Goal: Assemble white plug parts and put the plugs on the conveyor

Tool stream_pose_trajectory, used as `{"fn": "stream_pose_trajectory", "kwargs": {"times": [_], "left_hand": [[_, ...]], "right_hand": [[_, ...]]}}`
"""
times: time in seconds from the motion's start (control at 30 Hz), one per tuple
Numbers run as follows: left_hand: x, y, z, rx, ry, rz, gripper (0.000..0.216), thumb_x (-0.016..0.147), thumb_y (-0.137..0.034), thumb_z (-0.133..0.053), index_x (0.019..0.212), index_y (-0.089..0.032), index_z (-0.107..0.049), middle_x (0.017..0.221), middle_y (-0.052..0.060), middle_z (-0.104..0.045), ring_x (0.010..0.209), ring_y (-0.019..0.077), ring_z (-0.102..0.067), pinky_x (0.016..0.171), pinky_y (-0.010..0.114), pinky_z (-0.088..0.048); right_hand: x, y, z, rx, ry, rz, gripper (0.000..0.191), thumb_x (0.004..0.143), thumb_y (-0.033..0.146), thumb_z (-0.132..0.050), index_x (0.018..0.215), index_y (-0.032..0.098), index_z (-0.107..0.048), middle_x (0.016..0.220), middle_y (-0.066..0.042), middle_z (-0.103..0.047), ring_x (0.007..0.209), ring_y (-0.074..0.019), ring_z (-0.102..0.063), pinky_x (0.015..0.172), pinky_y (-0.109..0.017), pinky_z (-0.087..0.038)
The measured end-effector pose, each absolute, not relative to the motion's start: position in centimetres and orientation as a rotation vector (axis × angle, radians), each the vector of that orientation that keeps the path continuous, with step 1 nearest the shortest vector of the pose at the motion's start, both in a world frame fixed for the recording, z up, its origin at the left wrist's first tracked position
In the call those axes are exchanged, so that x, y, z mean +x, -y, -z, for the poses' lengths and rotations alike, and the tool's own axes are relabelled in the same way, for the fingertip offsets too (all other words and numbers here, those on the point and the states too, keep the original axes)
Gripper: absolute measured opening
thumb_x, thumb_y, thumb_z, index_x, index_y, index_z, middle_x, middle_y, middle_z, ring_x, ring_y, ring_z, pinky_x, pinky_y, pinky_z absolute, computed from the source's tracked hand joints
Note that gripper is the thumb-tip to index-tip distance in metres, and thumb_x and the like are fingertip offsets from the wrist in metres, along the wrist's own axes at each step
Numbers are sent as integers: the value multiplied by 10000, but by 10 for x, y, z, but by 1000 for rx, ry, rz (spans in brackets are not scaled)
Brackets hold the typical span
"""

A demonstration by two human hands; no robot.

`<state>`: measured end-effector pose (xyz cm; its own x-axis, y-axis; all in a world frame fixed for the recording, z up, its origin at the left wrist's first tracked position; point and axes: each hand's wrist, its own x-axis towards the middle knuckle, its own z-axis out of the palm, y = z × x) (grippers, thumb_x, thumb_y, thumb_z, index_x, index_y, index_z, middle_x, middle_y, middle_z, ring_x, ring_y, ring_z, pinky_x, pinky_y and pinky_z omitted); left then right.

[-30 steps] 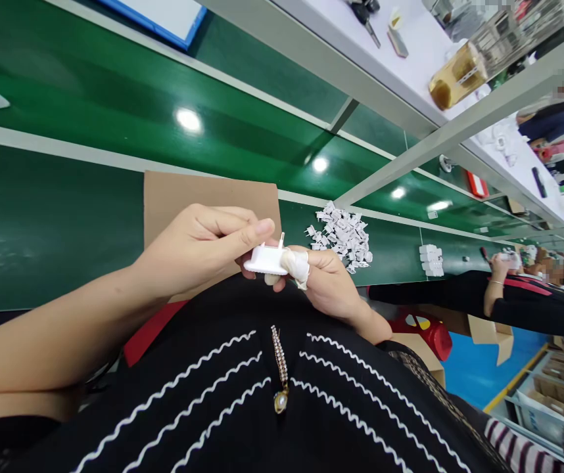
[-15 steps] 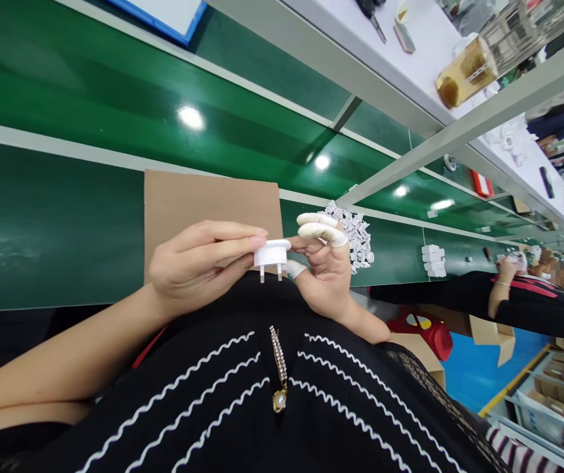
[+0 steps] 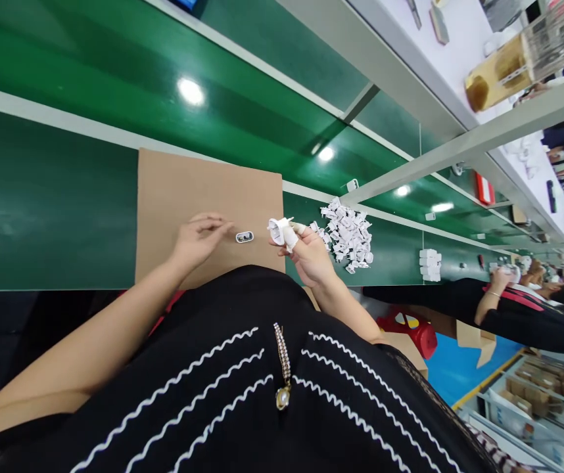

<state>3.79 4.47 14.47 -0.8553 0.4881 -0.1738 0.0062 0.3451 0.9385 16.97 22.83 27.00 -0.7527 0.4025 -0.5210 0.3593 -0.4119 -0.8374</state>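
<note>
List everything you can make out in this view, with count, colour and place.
Oval plug part: 1, white with dark interior, on the cardboard
Plug shell: 1, white, in the right hand
Piled plug pieces: many, white, right of the cardboard
Cardboard sheet: 1, brown, on the bench
Bench: 1, green, before the person
Block stack: 1, white, farther right
Container: 1, amber, upper-right shelf
Jug: 1, red, lower right
Co-workers: several, nearest in black, right
Pendant: 1, gold, on black top
Left hand: 1, bare, beside the oval part
Right hand: 1, white finger covers, holding the shell

Right fingers (image 3: 290, 237) are partly hiding hollow white plastic plug shell (image 3: 275, 230); view's top edge is cutting off blue object (image 3: 186, 3).
</note>
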Motion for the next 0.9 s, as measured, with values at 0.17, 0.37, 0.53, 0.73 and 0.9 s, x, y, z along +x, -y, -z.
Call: {"fn": "stream_pose_trajectory", "kwargs": {"times": [0.17,0.37,0.53,0.73,0.9], "left_hand": [[46,-41,-74,290,-2233,-1457,469,927,-634,-657,853,-171,-674,1038,88,-671,1042,209,-634,1038,369,-529],[55,-49,-37,656,-2262,-1221,717,783,-608,-884,1342,-193,-713,1443,124,-601,1371,325,-478,1240,462,-317],[57,-52,-27,702,-2272,-1177,421,927,-514,-785,1251,-246,-800,1453,99,-637,1375,323,-456,1214,482,-275],[58,-53,-23,714,-2278,-1203,369,941,-513,-787,1200,-254,-832,1442,88,-645,1303,298,-476,1172,467,-299],[60,-56,-11,726,-2367,-1221,347,914,-556,-813,1133,-292,-864,1379,71,-700,1224,294,-530,1110,472,-351]], "right_hand": [[163,-231,-260,-1120,1710,-2474,520,716,513,-950,1025,219,-652,1014,-49,-783,949,-201,-782,717,-250,-585],[154,-254,-177,-929,2474,-1698,259,865,237,-744,1112,175,-696,1180,-104,-739,1028,-197,-698,937,-328,-562],[146,-256,-135,-546,3173,-980,445,886,26,-516,1258,103,-748,1226,-173,-678,1205,-279,-598,1091,-386,-480],[134,-241,-121,-124,3439,-715,453,992,60,-510,1393,94,-718,1276,-188,-673,1223,-285,-563,1129,-385,-429],[128,-237,-119,-26,3552,-458,419,1030,97,-511,1390,119,-725,1267,-184,-685,1229,-295,-575,1115,-397,-442]]}}
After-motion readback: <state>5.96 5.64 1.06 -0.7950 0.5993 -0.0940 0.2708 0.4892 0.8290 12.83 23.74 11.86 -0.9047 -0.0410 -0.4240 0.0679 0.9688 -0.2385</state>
